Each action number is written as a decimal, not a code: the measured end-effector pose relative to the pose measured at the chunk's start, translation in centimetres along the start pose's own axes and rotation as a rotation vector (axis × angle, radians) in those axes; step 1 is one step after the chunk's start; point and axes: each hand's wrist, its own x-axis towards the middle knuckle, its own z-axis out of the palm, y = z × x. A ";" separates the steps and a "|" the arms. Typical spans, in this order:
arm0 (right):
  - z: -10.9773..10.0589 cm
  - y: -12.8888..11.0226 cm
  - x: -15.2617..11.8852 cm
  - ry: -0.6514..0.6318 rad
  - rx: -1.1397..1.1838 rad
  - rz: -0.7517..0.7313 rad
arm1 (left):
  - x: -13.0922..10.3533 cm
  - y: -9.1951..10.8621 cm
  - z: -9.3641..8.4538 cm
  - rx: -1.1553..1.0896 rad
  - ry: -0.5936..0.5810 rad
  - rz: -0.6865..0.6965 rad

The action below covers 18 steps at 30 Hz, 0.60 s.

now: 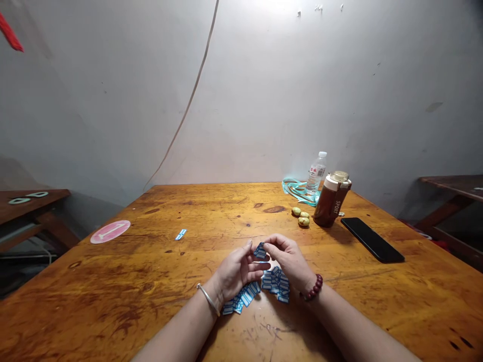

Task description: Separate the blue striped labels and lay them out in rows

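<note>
Between my two hands is a small blue-and-white card [260,250], pinched at its right edge by the thumb and fingers of my right hand [289,256]. My left hand [238,269] is palm up beside the card, thumb raised and fingers loosely apart; whether its fingertips touch the card I cannot tell. Under the hands lie two overlapping spreads of similar cards, a left spread [247,295] partly covered by my left hand and a right spread [277,281] below my right hand. One single card [180,234] lies apart, farther left on the table.
The wooden table [151,311] meets a wall at its back. A brown sport bottle [332,200], a clear water bottle [316,173], a light-blue strap [292,190], several yellowish potato-like lumps [304,221] and a black phone [372,240] are on the right. A round pink sticker [110,232] is at left.
</note>
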 end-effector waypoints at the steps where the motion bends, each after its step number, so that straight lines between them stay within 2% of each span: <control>1: 0.0 -0.1 0.0 0.002 0.032 0.008 | 0.0 0.0 0.0 -0.029 -0.034 -0.022; 4: 0.1 -0.1 0.0 0.010 0.082 0.026 | 0.1 -0.1 -0.2 -0.070 -0.084 -0.040; 10: 0.2 0.0 -0.1 -0.006 0.044 0.008 | 0.4 -0.5 -0.7 -0.068 -0.079 0.008; 18: -0.1 0.1 0.0 -0.038 0.025 0.019 | 0.1 -0.3 -0.5 0.072 -0.058 -0.005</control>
